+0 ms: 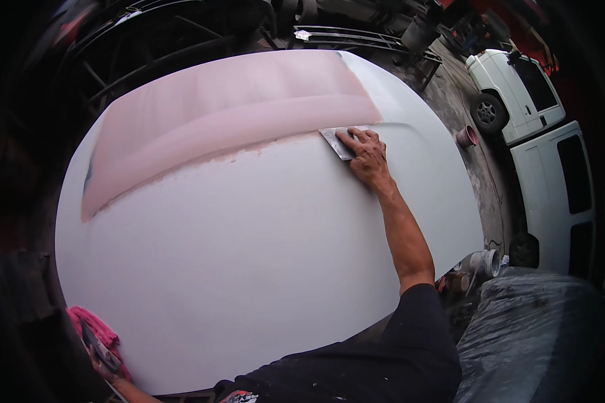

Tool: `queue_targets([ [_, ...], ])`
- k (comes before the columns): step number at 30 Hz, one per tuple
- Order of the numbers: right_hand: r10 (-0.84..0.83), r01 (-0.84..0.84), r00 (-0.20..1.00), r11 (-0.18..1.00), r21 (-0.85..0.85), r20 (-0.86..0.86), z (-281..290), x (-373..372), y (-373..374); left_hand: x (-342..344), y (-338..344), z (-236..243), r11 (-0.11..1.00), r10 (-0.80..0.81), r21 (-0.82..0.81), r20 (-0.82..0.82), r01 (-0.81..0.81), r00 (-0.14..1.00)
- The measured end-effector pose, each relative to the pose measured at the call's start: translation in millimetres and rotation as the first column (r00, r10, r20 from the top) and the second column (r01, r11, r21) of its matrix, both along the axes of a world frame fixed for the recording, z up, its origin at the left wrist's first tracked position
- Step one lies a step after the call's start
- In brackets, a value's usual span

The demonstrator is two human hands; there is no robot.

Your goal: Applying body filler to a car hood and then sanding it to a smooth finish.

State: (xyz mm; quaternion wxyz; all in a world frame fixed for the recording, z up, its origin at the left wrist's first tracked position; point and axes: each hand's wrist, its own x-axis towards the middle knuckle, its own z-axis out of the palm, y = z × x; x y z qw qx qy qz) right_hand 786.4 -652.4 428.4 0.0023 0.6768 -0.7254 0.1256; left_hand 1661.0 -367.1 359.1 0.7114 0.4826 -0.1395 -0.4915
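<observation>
A large white car hood (249, 269) spreads out before me, with a broad pinkish filler area (242, 84) across its far part. My right hand (370, 158) presses a thin, flat grey rectangular plate (336, 144) with pale smears against the hood. The plate lies at the near right edge of the pink area, along a raised crease. Rough pink streaks run left from it. At the lower left rim, my left hand (104, 368) is closed around a dark flat piece (99, 346), its kind unclear. A bright pink cloth (101, 326) is bunched beside it.
A white van (544, 148) stands at the right. Between it and the hood are a reddish bucket (467, 136) and a whitish pail (487, 262). Plastic sheeting (524, 329) covers something at the lower right. Metal frames (356, 37) stand beyond the far edge.
</observation>
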Motion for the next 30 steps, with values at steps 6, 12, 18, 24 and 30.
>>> queue_targets([
  [6,-0.003,0.004,1.0,0.999,0.049,-0.015,2,6,-4,2,-2,0,1.0,0.004,0.009,0.0,-0.004,1.0],
  [12,0.015,-0.013,1.0,0.991,0.13,-0.014,15,-3,-5,1,-6,-3,1.0,-0.001,0.005,-0.002,0.001,1.0],
  [18,0.013,-0.026,0.998,0.977,0.212,0.064,32,-5,-8,3,-2,-7,1.0,0.007,-0.006,-0.014,-0.008,1.0],
  [24,0.031,-0.031,0.999,0.999,0.025,0.01,15,32,-6,3,3,-4,1.0,0.013,-0.011,-0.018,-0.013,1.0],
  [30,0.057,-0.058,0.996,0.998,-0.023,-0.066,-2,44,-9,-1,5,-4,1.0,0.014,-0.007,-0.023,-0.014,1.0],
])
